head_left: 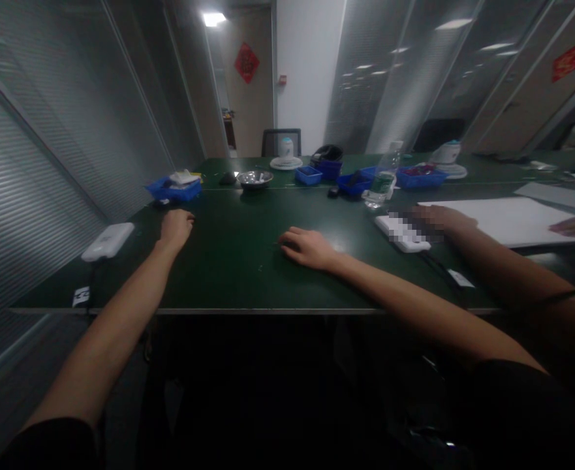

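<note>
My left hand (176, 228) is above the left part of the dark green table (228, 274), just in front of a blue tray (174, 189) with papers in it. Its fingers are curled in, and whatever they may hold is hidden. Near the table's middle, my right hand (307, 247) rests low over the surface with loosely bent fingers and a gap by the thumb. Nothing can be seen in it. Bare table lies between the two hands.
A white power bank-like box (108, 241) with a cable lies far left. Behind stand a metal bowl (254, 179), a small blue tray (309, 175) and a plastic bottle (383, 179). At right, another person's hand (444, 219) is beside a white device (402, 234) and a white board (502, 222).
</note>
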Demonstrator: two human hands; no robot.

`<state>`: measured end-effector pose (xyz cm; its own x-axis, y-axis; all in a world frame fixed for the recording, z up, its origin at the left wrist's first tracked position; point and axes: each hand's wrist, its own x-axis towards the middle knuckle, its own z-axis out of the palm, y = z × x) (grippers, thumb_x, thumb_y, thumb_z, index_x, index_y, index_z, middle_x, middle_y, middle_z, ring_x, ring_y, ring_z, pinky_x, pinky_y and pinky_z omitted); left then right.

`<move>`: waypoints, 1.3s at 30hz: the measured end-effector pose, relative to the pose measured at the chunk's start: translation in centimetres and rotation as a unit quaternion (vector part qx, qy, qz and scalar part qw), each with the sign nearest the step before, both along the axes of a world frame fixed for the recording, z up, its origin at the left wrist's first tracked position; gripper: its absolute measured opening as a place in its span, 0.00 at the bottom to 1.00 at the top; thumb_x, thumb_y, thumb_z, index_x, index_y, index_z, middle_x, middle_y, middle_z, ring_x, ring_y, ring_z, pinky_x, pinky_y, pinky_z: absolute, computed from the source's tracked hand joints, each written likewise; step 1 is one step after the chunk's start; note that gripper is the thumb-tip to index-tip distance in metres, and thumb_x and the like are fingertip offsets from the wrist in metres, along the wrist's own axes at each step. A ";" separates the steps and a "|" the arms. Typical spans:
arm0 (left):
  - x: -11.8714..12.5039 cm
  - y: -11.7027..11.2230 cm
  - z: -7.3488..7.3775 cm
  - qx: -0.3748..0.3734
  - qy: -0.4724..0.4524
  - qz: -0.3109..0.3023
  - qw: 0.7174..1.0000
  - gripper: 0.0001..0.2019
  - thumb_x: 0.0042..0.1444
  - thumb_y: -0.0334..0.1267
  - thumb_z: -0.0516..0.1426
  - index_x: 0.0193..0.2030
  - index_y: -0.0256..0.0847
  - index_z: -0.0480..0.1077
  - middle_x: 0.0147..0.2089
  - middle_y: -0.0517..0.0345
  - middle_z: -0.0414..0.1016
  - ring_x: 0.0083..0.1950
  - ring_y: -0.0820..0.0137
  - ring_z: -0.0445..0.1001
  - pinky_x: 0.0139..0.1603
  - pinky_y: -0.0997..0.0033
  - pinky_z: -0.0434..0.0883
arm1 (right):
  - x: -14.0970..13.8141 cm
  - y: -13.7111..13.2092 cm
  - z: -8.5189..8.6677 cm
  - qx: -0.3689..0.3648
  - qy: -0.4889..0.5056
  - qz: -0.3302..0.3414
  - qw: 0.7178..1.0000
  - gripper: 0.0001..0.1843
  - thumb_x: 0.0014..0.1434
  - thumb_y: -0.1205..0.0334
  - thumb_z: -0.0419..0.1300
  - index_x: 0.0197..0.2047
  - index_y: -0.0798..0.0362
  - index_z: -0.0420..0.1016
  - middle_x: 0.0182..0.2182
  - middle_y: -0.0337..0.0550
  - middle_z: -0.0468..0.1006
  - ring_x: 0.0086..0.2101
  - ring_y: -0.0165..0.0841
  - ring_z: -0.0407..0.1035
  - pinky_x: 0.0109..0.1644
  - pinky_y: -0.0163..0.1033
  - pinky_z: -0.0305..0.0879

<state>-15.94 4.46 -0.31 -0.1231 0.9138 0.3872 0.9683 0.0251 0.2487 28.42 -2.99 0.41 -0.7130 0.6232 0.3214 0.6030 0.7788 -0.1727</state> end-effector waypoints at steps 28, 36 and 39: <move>15.9 -4.8 -0.8 -0.071 -0.190 -0.523 0.828 0.12 0.68 0.40 0.62 0.54 0.42 0.82 0.51 0.49 0.81 0.53 0.62 0.79 0.58 0.60 0.72 | 0.0 0.0 -0.2 0.002 0.019 0.051 0.999 0.16 0.75 0.55 0.54 0.61 0.49 0.73 0.50 0.47 0.76 0.39 0.34 0.72 0.42 0.38 0.63; 16.1 -4.8 -0.7 -0.083 -0.206 -0.533 0.816 0.12 0.68 0.39 0.62 0.55 0.43 0.82 0.52 0.49 0.81 0.54 0.62 0.78 0.59 0.61 0.71 | -0.1 0.0 -0.3 0.000 0.030 0.065 0.997 0.17 0.75 0.55 0.54 0.62 0.49 0.72 0.50 0.47 0.75 0.40 0.34 0.72 0.42 0.38 0.65; 16.1 -4.7 -0.7 -0.092 -0.211 -0.535 0.813 0.13 0.68 0.40 0.62 0.55 0.43 0.82 0.53 0.49 0.81 0.54 0.62 0.78 0.59 0.61 0.71 | 0.0 0.1 -0.4 0.000 0.032 0.064 0.997 0.17 0.76 0.56 0.53 0.62 0.49 0.72 0.51 0.47 0.75 0.40 0.34 0.72 0.42 0.38 0.65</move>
